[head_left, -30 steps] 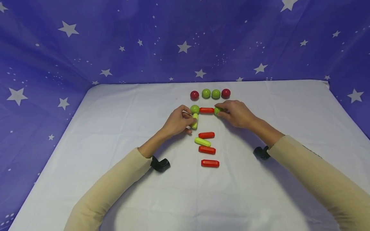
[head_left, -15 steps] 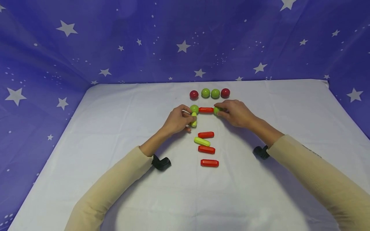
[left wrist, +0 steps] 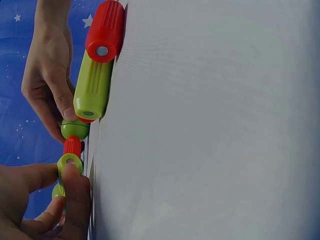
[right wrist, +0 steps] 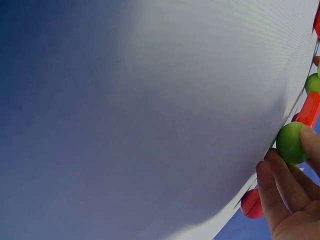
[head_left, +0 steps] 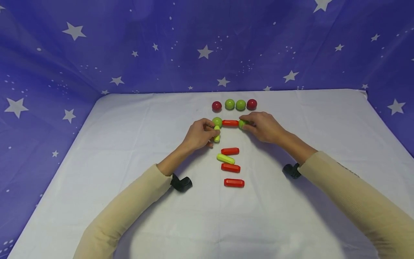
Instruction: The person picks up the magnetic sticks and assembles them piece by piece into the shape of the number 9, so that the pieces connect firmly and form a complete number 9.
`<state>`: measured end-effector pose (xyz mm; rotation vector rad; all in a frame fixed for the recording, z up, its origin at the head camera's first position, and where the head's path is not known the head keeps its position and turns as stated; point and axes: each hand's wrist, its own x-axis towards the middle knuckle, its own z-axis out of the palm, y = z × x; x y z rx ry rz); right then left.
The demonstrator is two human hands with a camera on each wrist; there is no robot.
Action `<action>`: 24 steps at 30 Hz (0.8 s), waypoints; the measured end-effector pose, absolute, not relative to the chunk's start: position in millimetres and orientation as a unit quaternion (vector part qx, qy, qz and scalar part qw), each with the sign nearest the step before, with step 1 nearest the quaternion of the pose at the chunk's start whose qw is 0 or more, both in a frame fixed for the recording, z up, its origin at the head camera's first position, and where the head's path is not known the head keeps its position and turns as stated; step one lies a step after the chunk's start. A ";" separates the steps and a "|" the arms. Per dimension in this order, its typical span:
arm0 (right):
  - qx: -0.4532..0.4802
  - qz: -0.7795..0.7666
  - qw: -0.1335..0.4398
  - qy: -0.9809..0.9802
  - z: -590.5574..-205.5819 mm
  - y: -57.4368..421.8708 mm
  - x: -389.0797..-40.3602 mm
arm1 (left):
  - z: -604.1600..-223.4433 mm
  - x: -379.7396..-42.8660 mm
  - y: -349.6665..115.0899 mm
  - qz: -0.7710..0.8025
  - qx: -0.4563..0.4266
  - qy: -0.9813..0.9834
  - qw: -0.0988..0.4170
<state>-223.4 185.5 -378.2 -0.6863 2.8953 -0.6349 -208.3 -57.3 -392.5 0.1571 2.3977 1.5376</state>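
- At twelve o'clock from the joined red rod (head_left: 230, 123), four loose balls (head_left: 229, 104) sat in a row, red at the ends, green between; behind hung a blue, star-printed backdrop (head_left: 161, 36).
- At six o'clock lay three loose red rods (head_left: 230, 168), with a loose yellow-green rod (head_left: 225, 159) slanting between the farther two.
- At nine and three o'clock, the left green ball (head_left: 217, 122) and right green ball (head_left: 242, 124) met the joined rod's ends.
- At about eight o'clock, the left hand (head_left: 198, 135) pinched a second yellow-green rod (head_left: 217, 139) below the left ball; whether rod and ball touched was unclear.
- At three o'clock, the right hand (head_left: 265, 126) gripped the right ball, partly covering it.
- Rods were grooved lengthwise and round-edged, with silvery discs in the ends facing the left wrist camera; balls were smooth and glossy.
- White, faintly creased cloth covered the tabletop (head_left: 275, 216).
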 end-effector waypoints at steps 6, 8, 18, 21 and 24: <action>-0.229 -0.207 0.044 0.950 -378.4 185.8 -226.0 | -392.6 -209.6 -57.7 0.530 0.059 0.835 0.135; -0.230 -0.208 0.042 0.950 -378.7 185.5 -226.8 | -392.6 -209.8 -57.6 0.521 0.060 0.842 0.130; -0.227 -0.206 0.041 0.951 -377.5 184.5 -228.4 | -393.3 -211.0 -56.7 0.502 0.064 0.855 0.114; -0.226 -0.206 0.044 0.951 -377.0 183.8 -229.0 | -393.4 -211.4 -56.9 0.506 0.064 0.853 0.115; -0.225 -0.202 0.045 0.952 -376.9 183.3 -229.3 | -393.7 -211.8 -57.1 0.507 0.062 0.852 0.117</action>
